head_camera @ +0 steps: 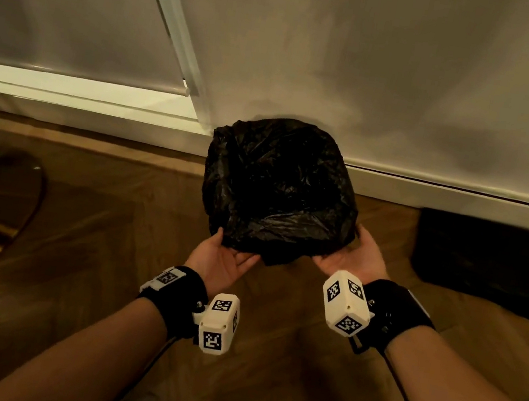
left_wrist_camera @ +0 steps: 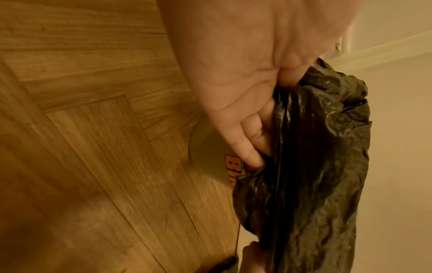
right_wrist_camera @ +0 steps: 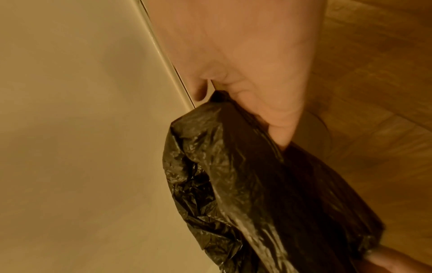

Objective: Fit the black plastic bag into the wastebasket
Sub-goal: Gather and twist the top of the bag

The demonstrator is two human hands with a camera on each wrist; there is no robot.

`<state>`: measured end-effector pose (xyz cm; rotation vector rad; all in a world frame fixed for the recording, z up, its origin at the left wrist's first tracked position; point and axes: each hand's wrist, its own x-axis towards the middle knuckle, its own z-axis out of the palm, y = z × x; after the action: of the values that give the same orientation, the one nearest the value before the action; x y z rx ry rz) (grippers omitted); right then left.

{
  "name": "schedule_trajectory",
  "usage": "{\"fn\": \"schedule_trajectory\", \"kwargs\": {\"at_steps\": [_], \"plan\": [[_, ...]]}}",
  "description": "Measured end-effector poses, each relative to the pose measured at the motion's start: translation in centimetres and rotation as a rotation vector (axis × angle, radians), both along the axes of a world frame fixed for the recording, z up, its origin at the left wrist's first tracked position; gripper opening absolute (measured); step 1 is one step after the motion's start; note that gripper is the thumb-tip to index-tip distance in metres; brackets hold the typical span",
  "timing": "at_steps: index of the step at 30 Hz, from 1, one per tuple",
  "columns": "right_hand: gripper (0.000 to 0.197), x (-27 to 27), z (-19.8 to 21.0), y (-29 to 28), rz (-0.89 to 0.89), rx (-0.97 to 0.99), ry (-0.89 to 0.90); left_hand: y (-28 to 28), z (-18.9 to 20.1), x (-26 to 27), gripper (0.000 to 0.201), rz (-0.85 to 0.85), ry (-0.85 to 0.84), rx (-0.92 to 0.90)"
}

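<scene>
Two hands work one black plastic bag (head_camera: 279,185), which is draped over the mouth of a single wastebasket (left_wrist_camera: 205,155) standing on the wooden floor (head_camera: 85,227) against the skirting board (head_camera: 464,197). From the head view the bag hides the basket wholly; only the left wrist view shows one patch of its grey side, with orange lettering partly covered.

One left hand (head_camera: 224,260) is at the near left edge of the bag, palm up. In the left wrist view its fingers (left_wrist_camera: 245,147) are curled in under the hem, so the grip is clamped on the plastic. One right hand (head_camera: 357,253) is at the near right edge, palm up too, with the thumb lying along the bag's side. The right wrist view shows fingers (right_wrist_camera: 282,122) tucked beneath the folded plastic, the grip closed on it.

Two wrist straps each carry one white block with black-and-white markers (head_camera: 219,323). One dark flat thing (head_camera: 489,257) lies on the floor to the right, well apart from the bag. One white wall (head_camera: 415,68) rises behind.
</scene>
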<state>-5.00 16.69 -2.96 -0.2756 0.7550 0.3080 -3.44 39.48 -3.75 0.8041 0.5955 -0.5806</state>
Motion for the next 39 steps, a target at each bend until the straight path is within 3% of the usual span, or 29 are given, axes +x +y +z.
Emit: {"fn": "schedule_trajectory", "kwargs": {"at_steps": [9, 14, 22, 25, 29, 32, 39], "plan": [[0.038, 0.9, 0.2, -0.1, -0.022, -0.085, 0.013, 0.2, 0.0, 0.7, 0.040, 0.014, -0.037, -0.048], [0.037, 1.6, 0.5, 0.4, 0.039, -0.102, 0.026, 0.6, -0.4, 1.3, 0.047, 0.023, -0.027, 0.006], [0.024, 2.2, 0.4, -0.9, 0.116, -0.386, 0.059, 0.9, 0.1, 2.3, 0.044, 0.052, -0.044, -0.053], [0.031, 2.3, 0.2, -0.9, 0.114, -0.483, 0.014, 1.0, 0.1, 2.6, 0.046, 0.020, -0.077, 0.013], [0.034, 2.0, 1.1, -2.0, 0.014, -0.256, -0.086, 2.0, 0.4, 3.2, 0.068, -0.016, -0.077, -0.020], [0.038, 2.5, 2.5, -2.1, 0.159, -0.286, -0.163, 1.8, 0.3, 3.5, 0.061, -0.090, -0.114, 0.070], [0.049, 3.5, 2.2, -2.8, 0.293, -0.469, -0.036, 1.5, 1.0, 3.2, 0.036, -0.146, -0.122, 0.254]]}}
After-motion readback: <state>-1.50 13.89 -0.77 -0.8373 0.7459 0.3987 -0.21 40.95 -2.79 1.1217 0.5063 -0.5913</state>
